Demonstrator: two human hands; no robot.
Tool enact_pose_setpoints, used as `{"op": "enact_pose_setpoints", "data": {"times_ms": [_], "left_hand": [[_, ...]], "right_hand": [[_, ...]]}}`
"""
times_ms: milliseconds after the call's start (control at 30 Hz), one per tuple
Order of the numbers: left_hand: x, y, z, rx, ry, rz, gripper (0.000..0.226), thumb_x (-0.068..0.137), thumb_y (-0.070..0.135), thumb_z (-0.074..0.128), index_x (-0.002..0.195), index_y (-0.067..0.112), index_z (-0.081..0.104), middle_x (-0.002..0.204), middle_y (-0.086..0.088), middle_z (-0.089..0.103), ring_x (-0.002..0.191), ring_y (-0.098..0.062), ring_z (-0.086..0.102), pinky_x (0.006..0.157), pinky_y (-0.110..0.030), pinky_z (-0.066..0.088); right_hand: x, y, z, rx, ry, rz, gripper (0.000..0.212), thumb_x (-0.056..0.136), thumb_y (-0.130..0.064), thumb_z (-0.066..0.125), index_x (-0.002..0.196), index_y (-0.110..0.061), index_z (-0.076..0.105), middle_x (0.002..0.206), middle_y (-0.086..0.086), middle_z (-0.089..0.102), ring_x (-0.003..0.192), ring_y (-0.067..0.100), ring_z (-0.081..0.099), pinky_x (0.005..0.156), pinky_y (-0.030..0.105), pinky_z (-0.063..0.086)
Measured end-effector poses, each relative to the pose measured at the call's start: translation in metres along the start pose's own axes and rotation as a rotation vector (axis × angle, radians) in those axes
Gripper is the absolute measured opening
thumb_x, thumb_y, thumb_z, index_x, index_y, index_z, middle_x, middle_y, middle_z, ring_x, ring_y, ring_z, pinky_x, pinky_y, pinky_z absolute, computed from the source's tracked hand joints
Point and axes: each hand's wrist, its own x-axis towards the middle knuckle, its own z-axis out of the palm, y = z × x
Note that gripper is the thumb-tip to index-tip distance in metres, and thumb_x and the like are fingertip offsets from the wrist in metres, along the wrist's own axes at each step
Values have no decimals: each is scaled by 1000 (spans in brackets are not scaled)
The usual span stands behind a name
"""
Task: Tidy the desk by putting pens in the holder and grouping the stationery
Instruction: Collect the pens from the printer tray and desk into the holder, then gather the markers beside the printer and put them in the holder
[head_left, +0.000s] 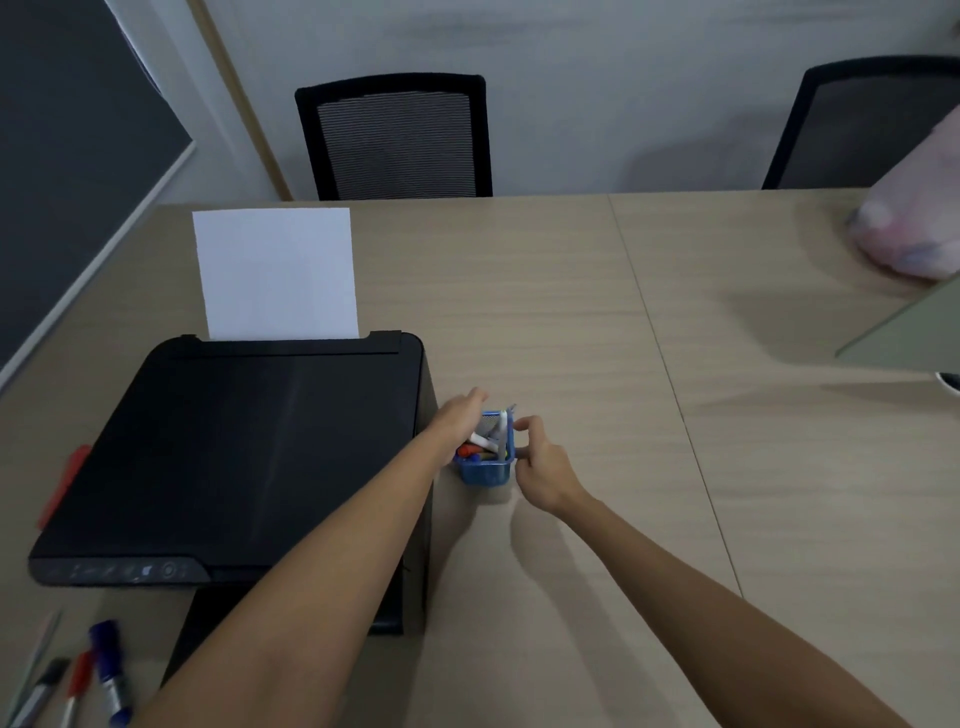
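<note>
A small blue mesh pen holder (487, 472) stands on the desk just right of the printer, with several pens (480, 447) in it, red, white and blue among them. My left hand (457, 421) lies against the holder's left side, fingers stretched past its far rim. My right hand (540, 467) touches the holder's right side with thumb and fingers curled on the rim. At the desk's near left corner lie loose markers: a blue one (109, 670), a red one (78, 680) and a black-capped one (44, 686).
A black printer (234, 447) with a white sheet (275, 273) upright in its feed fills the left of the wooden desk (597, 312). A red object (65, 486) lies at the printer's left. A pink bag (914, 228) and a grey board (904, 338) sit far right. Two black chairs stand behind.
</note>
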Motion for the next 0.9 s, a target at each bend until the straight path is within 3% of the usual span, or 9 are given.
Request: {"op": "enact_pose_setpoints", "data": {"times_ms": [100, 133, 233, 400, 567, 667, 800, 867, 900], "left_hand": [[-25, 10, -10, 20, 35, 129, 40, 93, 38, 34, 115, 13, 57, 113, -4, 53, 105, -24, 53, 88, -35, 45], [-35, 15, -17, 18, 45, 174, 37, 94, 34, 36, 115, 13, 57, 113, -5, 51, 104, -24, 50, 86, -33, 44], [-61, 20, -47, 10, 93, 280, 37, 94, 30, 41, 120, 9, 58, 128, -9, 55, 118, -27, 51, 100, -39, 42], [-114, 3, -124, -70, 147, 385, 27, 94, 34, 45, 106, 14, 59, 123, -7, 62, 115, -25, 57, 101, -41, 45], [-163, -64, -228, -147, 204, 410, 28, 97, 33, 45, 115, 16, 59, 115, 0, 63, 104, -17, 63, 86, -31, 49], [-173, -134, -298, -138, 245, 362, 19, 97, 31, 45, 103, 21, 59, 104, 2, 65, 92, -15, 66, 80, -30, 48], [-174, -224, -371, -114, 315, 252, 21, 98, 15, 44, 79, 18, 54, 84, -3, 60, 65, -12, 56, 49, -18, 43], [-167, -272, -400, -16, 368, 179, 22, 94, 7, 44, 76, 13, 56, 84, -9, 61, 67, -19, 58, 37, -9, 40], [-159, -299, -414, 34, 381, 133, 23, 92, 6, 45, 74, 12, 58, 87, -12, 63, 73, -24, 62, 38, -8, 42]], "right_hand": [[-12, -15, -8, -6, 125, 0, 51, 81, 10, 35, 129, -6, 35, 123, 31, 57, 116, 41, 54, 83, 40, 47], [-14, -23, -12, -13, 183, -23, 51, 81, 11, 35, 129, -4, 36, 122, 30, 57, 117, 40, 53, 85, 39, 46], [-19, -55, -22, -45, 279, -95, 44, 84, 8, 38, 127, -1, 41, 120, 27, 58, 114, 37, 54, 89, 37, 43], [-24, -117, -10, -115, 284, -195, 35, 89, 0, 41, 123, -4, 47, 123, 23, 59, 112, 36, 57, 90, 35, 43], [-37, -189, 62, -135, 253, -336, 28, 90, -7, 46, 117, -6, 53, 114, 19, 65, 105, 34, 62, 95, 40, 49], [-54, -235, 135, -121, 195, -423, 27, 92, -9, 48, 117, -7, 56, 113, 13, 65, 103, 26, 61, 92, 33, 48], [-75, -278, 228, -101, 154, -514, 23, 93, -9, 49, 114, -9, 58, 106, 9, 67, 89, 13, 58, 78, 23, 48], [-85, -290, 272, -102, 117, -578, 19, 93, -7, 50, 109, -7, 60, 97, 9, 68, 83, 13, 59, 69, 14, 44], [-89, -296, 297, -123, 96, -623, 17, 92, -5, 51, 106, -6, 61, 93, 10, 68, 80, 15, 60, 65, 13, 43]]}}
